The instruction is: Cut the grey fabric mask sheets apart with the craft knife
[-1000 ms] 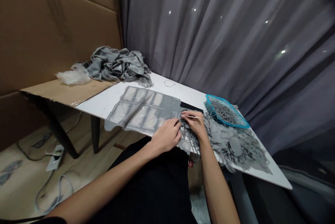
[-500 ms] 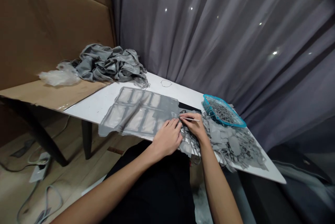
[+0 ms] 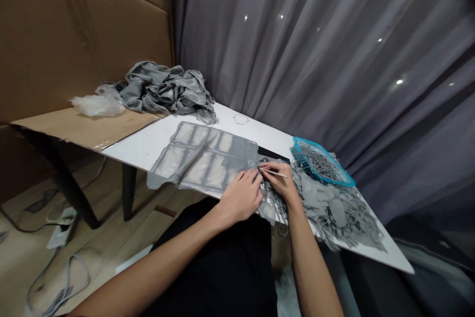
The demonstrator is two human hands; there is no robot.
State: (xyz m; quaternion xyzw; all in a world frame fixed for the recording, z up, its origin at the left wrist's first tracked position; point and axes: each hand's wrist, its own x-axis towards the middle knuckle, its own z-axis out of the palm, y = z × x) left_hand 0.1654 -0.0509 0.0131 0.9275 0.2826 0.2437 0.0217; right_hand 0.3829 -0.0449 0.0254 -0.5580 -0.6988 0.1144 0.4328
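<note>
A grey, see-through fabric piece (image 3: pixel 202 161) with rows of pale rectangular panels lies on the white table (image 3: pixel 141 146). On its right end rests my left hand (image 3: pixel 243 196), fingers stretched out and laid down on the fabric. My right hand (image 3: pixel 284 183) pinches a thin white pen-like stick (image 3: pixel 275 173), its tip by the left fingertips. Whatever the tip touches is too small to make out. Cut grey fabric scraps and strips (image 3: pixel 343 213) lie beneath and to the right of my right hand. A flat black item (image 3: pixel 273 154) shows just behind it.
A blue plastic basket (image 3: pixel 351 178) holding many thin grey pieces stands at the back right. Crumpled grey fabric (image 3: pixel 166 89) and clear plastic (image 3: pixel 98 104) are heaped at the back left. A thin dark loop (image 3: pixel 241 119) lies near the grey curtain (image 3: pixel 319 50). Cardboard (image 3: pixel 122 15) rises at left.
The whole view has shifted slightly, so the table things appear a little further right. Both hands stay at the same spot on the fabric, the stick still in my right hand.
</note>
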